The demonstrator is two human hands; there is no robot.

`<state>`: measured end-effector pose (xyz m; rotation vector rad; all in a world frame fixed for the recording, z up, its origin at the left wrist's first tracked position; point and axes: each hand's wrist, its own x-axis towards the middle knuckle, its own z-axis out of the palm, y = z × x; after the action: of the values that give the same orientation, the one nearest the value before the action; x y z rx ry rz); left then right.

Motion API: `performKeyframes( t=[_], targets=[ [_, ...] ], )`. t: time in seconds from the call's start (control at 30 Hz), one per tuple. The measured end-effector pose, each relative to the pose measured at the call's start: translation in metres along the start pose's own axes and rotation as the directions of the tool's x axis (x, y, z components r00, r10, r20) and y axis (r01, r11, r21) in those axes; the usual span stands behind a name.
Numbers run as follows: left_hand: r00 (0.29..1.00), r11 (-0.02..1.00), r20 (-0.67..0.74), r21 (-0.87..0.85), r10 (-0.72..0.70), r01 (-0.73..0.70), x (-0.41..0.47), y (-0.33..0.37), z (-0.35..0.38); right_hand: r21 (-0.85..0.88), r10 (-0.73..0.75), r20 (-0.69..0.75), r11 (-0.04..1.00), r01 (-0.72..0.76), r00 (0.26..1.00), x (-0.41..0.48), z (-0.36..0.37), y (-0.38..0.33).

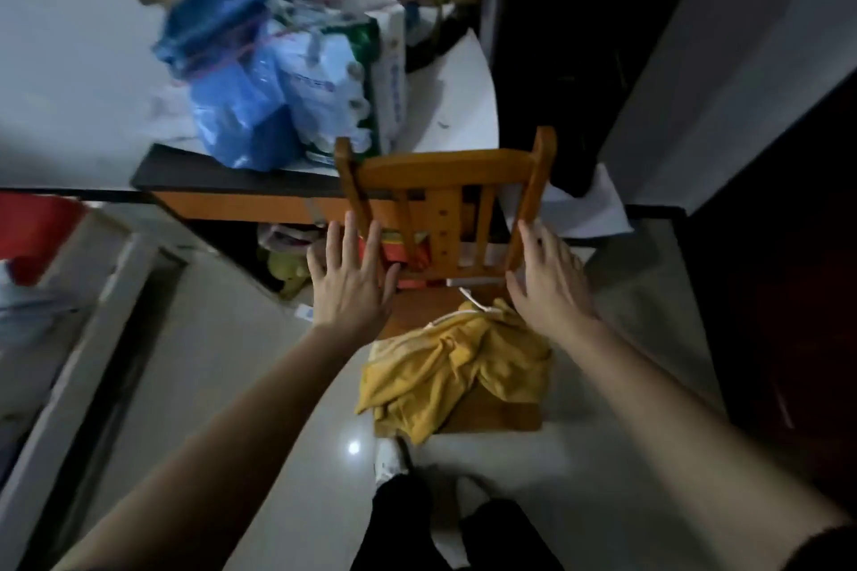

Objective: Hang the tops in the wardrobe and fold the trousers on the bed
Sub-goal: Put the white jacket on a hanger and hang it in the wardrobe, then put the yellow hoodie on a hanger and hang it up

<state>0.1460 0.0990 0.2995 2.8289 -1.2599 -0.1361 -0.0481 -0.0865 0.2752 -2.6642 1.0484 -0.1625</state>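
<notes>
Garment (459,371), yellow, crumpled on seat of wooden chair (445,172), drawstring end toward backrest; I judge it was dumped there for sorting. My left hand (352,283) and right hand (549,281) are at either side of backrest, fingers (351,236) spread, holding nothing. I see garment just near of both hands, between them, untouched. Top or trousers: cannot tell.

Your left hand (352,287) and right hand (549,281) are bare, and so are both forearms for all of their visible length. At the near right edge, a dark sleeve hem (823,547) shows on your right arm, though it is blurred. Lower down you wear black trousers (403,519) and a white shoe (389,461), its details too soft to make out.
</notes>
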Motion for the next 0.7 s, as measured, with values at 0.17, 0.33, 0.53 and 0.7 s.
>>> performKeyframes(
  t=[0.17,0.33,0.53,0.7],
  targets=[
    [0.966,0.988,0.211,-0.047,0.152,-0.145,0.014,0.021,0.106,-0.091,0.225,0.183,0.973,-0.211,0.957,-0.035,0.075,0.051],
    [0.896,0.966,0.362,-0.064,0.256,-0.25,0.023,0.013,0.212,-0.103,0.435,0.363,0.898,-0.428,0.824,-0.05,0.182,0.062],
    [0.792,0.934,0.496,-0.165,0.355,-0.316,0.029,0.014,0.312,-0.006,0.559,0.524,0.756,-0.654,0.642,-0.076,0.296,0.07],
    [0.782,0.934,0.511,-0.224,0.357,-0.28,0.047,0.033,0.362,0.305,0.758,0.532,0.245,-0.92,0.378,-0.06,0.347,0.088]
  ],
)
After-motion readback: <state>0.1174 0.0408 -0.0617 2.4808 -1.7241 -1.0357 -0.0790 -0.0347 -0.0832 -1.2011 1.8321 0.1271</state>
